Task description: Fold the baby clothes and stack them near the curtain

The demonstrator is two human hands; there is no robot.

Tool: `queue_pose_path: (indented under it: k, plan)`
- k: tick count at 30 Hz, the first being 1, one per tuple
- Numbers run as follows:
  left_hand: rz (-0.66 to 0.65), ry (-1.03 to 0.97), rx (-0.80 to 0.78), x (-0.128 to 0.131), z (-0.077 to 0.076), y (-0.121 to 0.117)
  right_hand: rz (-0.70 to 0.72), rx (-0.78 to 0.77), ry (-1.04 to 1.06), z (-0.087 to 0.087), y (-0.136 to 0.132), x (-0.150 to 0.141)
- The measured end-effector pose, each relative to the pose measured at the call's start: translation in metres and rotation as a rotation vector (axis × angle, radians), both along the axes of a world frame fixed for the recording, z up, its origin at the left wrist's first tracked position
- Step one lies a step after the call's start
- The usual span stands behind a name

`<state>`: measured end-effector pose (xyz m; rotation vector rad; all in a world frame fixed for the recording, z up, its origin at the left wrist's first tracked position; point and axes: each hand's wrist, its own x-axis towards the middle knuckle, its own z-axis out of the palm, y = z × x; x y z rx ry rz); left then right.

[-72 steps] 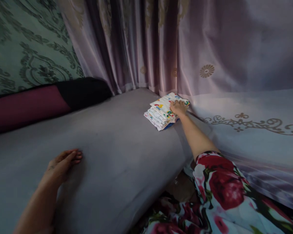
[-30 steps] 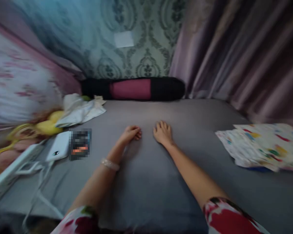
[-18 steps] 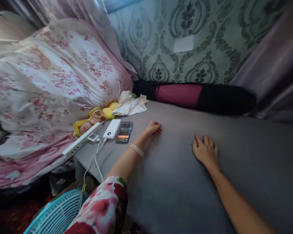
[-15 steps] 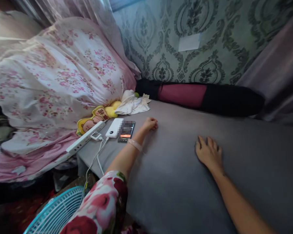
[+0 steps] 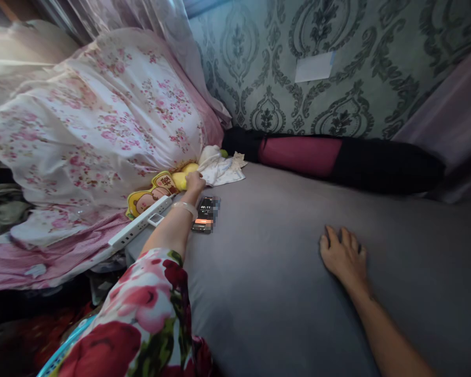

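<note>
My left hand point(image 5: 195, 181) reaches to the back left of the grey-covered bed point(image 5: 267, 251). Its fingers are curled at the border between a crumpled white patterned cloth point(image 5: 222, 170) and a soft yellow thing point(image 5: 179, 181). What they hold, if anything, is hidden. Beside my left wrist lies a phone point(image 5: 204, 215) with a timer on its lit screen. The white power bank is hidden by my left forearm. My right hand point(image 5: 344, 255) rests palm down on the grey sheet, open with fingers spread, and holds nothing.
A white power strip point(image 5: 140, 222) with a plugged-in charger point(image 5: 156, 219) lies along the left edge by a yellow cartoon cushion point(image 5: 151, 193). Floral fabric point(image 5: 102, 120) hangs at left. A black and maroon bolster point(image 5: 298, 157) lines the wall. A blue fan point(image 5: 68, 343) stands below.
My left hand has moved left and away from me, from the bare sheet to the cloth and yellow thing. My forearm now covers the power bank. My right hand stays flat on the sheet.
</note>
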<state>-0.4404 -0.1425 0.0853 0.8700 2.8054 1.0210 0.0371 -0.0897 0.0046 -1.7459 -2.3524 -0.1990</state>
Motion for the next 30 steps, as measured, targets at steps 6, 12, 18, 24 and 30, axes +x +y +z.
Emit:
queue_pose_path:
  k: [6, 12, 18, 24, 30]
  plan:
    - [0.056, 0.205, -0.194, -0.029, -0.004, -0.012, -0.018, -0.004, -0.021, -0.004, 0.003, 0.000]
    - [0.043, 0.173, -0.114, -0.041, -0.010, -0.010, -0.015, 0.023, 0.001, -0.003, 0.001, -0.001]
    - [0.027, 0.068, 0.131, -0.034, -0.007, 0.010, -0.020, 0.035, 0.015, -0.002, 0.000, -0.001]
    - [-0.049, 0.012, 0.408, 0.009, 0.008, 0.053, -0.022, 0.013, 0.022, 0.001, -0.002, -0.001]
    - [-0.149, -0.229, 0.751, 0.082, 0.015, 0.087, -0.020, 0.001, 0.044, 0.003, -0.002, -0.001]
